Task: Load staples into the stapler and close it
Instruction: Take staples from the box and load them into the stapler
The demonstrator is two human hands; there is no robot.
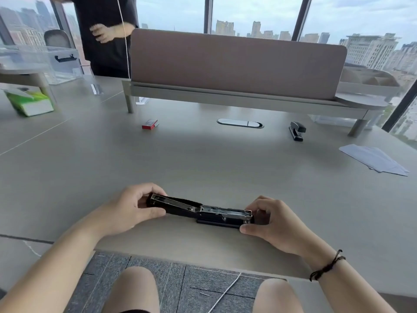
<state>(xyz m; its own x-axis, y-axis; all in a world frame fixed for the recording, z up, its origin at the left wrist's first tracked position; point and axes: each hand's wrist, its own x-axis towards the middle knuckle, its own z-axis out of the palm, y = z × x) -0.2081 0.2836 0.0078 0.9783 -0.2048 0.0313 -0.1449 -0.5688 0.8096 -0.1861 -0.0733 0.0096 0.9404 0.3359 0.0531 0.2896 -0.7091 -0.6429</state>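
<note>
A black stapler (200, 210) lies near the front edge of the grey desk (203, 159), swung fully open so its top arm and metal staple channel stretch flat in one line. My left hand (133, 207) grips the left end, the opened top arm. My right hand (270, 220) pinches the right end, at the front of the metal channel over the base. A small red and white staple box (149, 123) sits far back on the desk, left of centre, out of both hands' reach.
A second black stapler (296, 131) stands closed at the back right. White paper sheets (374, 159) lie at the right edge. A shelf riser with a divider panel (237, 64) spans the back. A green tissue pack (29, 102) lies far left. A person stands behind the desk.
</note>
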